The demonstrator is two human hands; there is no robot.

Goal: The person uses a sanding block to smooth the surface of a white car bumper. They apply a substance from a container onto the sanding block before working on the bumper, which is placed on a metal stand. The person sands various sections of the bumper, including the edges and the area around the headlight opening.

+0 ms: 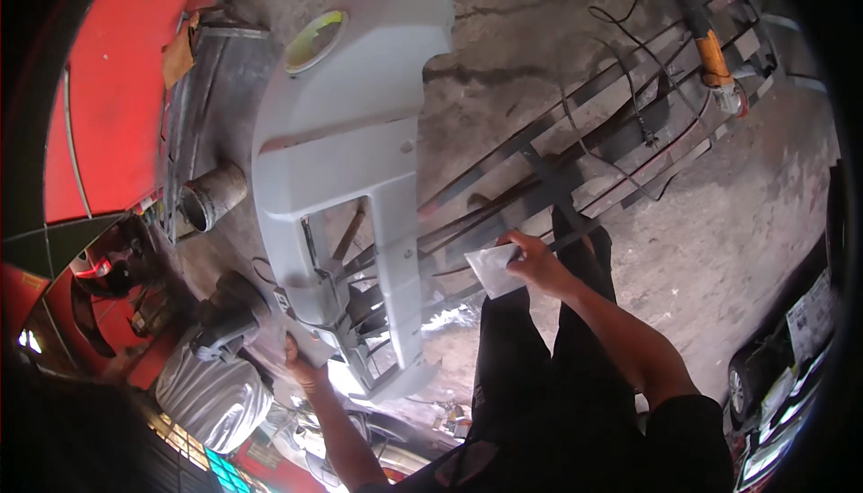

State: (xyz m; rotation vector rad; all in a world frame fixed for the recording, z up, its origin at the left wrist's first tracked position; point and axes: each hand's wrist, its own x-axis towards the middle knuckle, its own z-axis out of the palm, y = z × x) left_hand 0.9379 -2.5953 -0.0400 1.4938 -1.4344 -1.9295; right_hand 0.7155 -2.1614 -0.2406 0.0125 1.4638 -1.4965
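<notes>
A large grey vehicle bumper (pixel 346 147) stretches from the top of the view down to the lower middle. It has a round opening near its far end and a rectangular opening nearer to me. At its lower left edge, my left hand (pixel 304 369) is closed on the bumper's edge; part of the fingers is hidden. To the right of the bumper, my right hand (pixel 538 264) pinches a pale, square sheet (pixel 496 268) between thumb and fingers. The sheet is apart from the bumper, above my legs; its exact material cannot be made out.
A long dark metal frame (pixel 539 165) runs behind the bumper to the upper right. On its far end rests an orange angle grinder (pixel 713 57) with a trailing black cable. A metal can (pixel 213 196) and red panels (pixel 135 71) are at left. A car (pixel 764 376) is at lower right.
</notes>
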